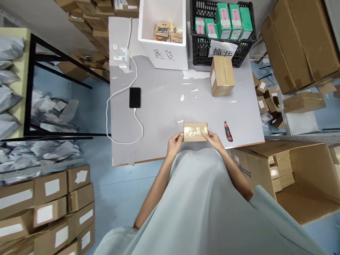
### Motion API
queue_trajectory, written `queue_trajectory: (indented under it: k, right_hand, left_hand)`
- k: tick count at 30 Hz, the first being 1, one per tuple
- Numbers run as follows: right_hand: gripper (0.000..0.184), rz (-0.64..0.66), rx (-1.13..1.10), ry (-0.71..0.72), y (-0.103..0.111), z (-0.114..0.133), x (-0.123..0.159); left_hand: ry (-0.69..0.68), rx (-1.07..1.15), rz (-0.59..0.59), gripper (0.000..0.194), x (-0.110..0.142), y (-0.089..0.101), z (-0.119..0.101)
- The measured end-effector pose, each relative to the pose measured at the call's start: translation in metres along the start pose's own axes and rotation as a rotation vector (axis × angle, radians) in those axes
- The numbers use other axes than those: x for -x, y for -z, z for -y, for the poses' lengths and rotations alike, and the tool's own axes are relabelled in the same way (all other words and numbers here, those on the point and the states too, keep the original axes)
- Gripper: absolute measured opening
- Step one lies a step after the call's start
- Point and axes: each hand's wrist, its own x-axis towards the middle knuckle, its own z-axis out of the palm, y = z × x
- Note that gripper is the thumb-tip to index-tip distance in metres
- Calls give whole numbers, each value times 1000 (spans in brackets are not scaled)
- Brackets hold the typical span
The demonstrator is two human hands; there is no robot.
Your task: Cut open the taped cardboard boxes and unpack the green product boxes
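Between my two hands, at the front edge of the grey table [159, 117], is a small cardboard box [195, 130] with shiny clear tape along its top. My left hand [174, 143] grips its left end, thumb at the corner. On the right end, my right hand [214, 139] holds the box with the thumb over the top near the tape. The undersides of my fingers are hidden. To the right of my right hand lies a red and black box cutter [228, 131]. A taller taped carton [222, 76] stands farther back.
A white foam bin [163, 53] with small colourful packs and a black crate [223, 39] of green boxes stand at the back. A black phone [135, 97] with a white cable [108, 106] lies left. An open large carton [313, 177] is at right; stacked boxes [50, 209] at left.
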Motion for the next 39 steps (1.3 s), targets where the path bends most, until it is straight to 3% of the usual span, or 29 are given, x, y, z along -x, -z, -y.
queue_trajectory:
  k: [2,6,13,15,18,20,22,26,29,31,35,39]
  right_hand:
    - [73,89,-89,-27,-10,1,-5]
    - [72,141,-113,-59,-15,4,-13]
    - [70,133,-72,-43,17,4,-16]
    - [71,62,-44,-65,28,0,-14]
    - [76,-185,64,-109,42,-5,-8]
    - [78,-346,159,-64,46,-6,-3]
    - [75,-386,218,22,45,-6,4]
    - [81,-255,270,39,31,-2,12]
    - [102,-224,288,16,23,-3,12]
    - [106,-172,231,0,19,-7,7]
    - [95,46,57,-33,7,-18,-9]
    - [80,221,-24,-9,-16,-24,-25]
  left_hand:
    - [33,-9,-47,50,2,11,5]
    - [76,30,-72,49,3,16,15]
    - [126,113,-30,45,-6,2,23]
    - [152,113,-20,41,-12,-4,25]
    - [193,98,-9,37,-21,-18,29]
    - [210,86,-7,36,-27,-29,30]
    - [215,76,-9,36,-32,-39,30]
    - [207,66,-14,43,-35,-46,29]
    - [167,81,8,62,-26,-39,26]
    - [103,60,-12,79,-17,-30,24]
    - [-51,-223,-234,108,4,-13,19]
    - [-135,-430,-346,111,13,-7,17]
